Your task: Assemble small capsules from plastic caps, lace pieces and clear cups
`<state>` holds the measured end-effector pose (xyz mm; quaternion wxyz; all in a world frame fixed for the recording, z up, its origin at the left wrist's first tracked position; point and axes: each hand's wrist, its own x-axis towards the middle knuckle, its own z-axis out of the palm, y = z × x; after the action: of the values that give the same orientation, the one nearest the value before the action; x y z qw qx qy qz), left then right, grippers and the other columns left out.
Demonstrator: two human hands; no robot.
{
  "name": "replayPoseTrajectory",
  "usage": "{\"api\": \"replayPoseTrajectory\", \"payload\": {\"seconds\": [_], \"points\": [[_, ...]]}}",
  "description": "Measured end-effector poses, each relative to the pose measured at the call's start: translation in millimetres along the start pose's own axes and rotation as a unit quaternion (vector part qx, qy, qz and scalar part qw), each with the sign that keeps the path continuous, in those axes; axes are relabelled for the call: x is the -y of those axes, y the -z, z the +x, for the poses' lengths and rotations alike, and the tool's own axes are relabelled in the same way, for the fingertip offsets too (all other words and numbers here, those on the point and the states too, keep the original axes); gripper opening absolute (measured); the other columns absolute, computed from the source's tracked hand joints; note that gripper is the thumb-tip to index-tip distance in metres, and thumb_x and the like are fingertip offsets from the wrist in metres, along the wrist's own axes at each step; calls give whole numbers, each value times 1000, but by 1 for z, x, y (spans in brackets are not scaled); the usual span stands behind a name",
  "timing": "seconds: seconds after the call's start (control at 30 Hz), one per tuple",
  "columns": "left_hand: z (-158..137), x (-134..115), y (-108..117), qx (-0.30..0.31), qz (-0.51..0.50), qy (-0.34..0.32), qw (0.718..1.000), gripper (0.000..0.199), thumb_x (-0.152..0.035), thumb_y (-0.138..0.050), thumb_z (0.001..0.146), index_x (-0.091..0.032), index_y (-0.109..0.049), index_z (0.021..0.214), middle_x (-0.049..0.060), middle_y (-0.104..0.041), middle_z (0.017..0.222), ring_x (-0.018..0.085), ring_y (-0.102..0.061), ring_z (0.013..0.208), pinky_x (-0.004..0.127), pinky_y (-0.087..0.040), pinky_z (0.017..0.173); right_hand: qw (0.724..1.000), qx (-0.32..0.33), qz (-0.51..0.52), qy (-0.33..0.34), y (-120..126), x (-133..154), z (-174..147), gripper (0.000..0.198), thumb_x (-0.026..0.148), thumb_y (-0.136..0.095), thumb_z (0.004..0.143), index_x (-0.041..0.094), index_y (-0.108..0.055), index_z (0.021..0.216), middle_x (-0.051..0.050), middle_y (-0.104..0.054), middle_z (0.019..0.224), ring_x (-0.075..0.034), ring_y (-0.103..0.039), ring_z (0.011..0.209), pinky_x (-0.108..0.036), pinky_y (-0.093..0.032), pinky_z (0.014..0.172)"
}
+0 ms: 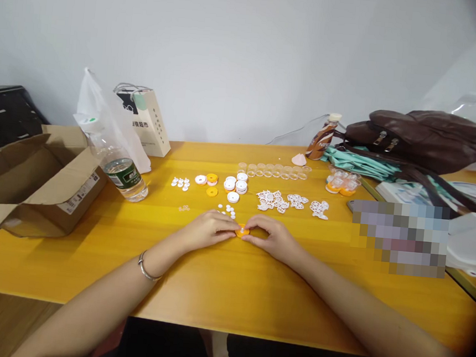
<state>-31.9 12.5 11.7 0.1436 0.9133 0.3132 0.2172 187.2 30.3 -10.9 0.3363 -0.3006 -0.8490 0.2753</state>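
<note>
A: Where's your work at rn?

B: Both your hands are on one small orange disc (242, 232), flat on the yellow table (228, 289), mid-front. Your left hand (209, 230) pinches it from the left side, fingers closed on its rim; your right hand (269, 237) does the same from the right. There's a white bit at the disc's centre, too small to tell exactly what.

A: So how far along, roughly?

B: My read: early-to-mid. Near the far edge sit a few orange-and-clear finished-looking pieces (341, 185), just beside the teal cloth (360, 162). That's a small group vs. what's left.

A: What's left then?

B: Plenty. A row of clear cups (274, 170), a cluster of white round caps (236, 186), two more orange discs (211, 183), a spread of white lacy parts (292, 202), and tiny white buttons (227, 210) just beyond your left fingers. All loose, unjoined afaict.

A: Anything else on the table?

B: Water bottle (125, 177) and an open cardboard box (33, 177) to your left, a paper bag (149, 121) behind, a brown bag (417, 136) far right. Well apart from your hands.
</note>
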Motion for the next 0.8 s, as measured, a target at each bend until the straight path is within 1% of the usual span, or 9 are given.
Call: {"api": "replayPoseTrajectory", "payload": {"seconds": [0.13, 0.43, 0.67, 0.8], "points": [[-1, 2, -1, 2, 15, -12, 1000, 26, -26, -47, 88, -20, -63, 107, 6, -65, 106, 15, -60, 95, 28, -45, 87, 1000, 1, -9, 7, 0, -3, -1, 18, 35, -60, 79, 19, -61, 85, -5, -64, 84, -16, -61, 78, -29, -49, 75], [-1, 2, -2, -4, 29, -17, 999, 24, -26, -48, 87, -21, -64, 105, 6, -65, 103, 15, -60, 94, 29, -44, 85, 999, 4, -27, 33, 0, -2, -1, 16, 34, -57, 81, 19, -62, 84, -5, -64, 84, -15, -61, 78, -29, -49, 74], [-2, -2, -1, 0, 47, -19, 999, 24, -27, -49, 87, -22, -63, 105, 6, -64, 102, 15, -59, 93, 30, -43, 84, 993, 11, -97, 68, -1, 0, -4, 20, 35, -50, 85, 20, -64, 81, -7, -60, 86, -16, -59, 77, -30, -49, 71], [-3, -3, 0, 11, 67, -28, 997, 23, -27, -48, 87, -21, -63, 104, 6, -63, 101, 15, -59, 93, 31, -42, 86, 988, 25, -131, 84, -1, 2, -4, 23, 34, -46, 87, 20, -63, 80, -8, -59, 86, -17, -57, 79, -32, -48, 73]]}}
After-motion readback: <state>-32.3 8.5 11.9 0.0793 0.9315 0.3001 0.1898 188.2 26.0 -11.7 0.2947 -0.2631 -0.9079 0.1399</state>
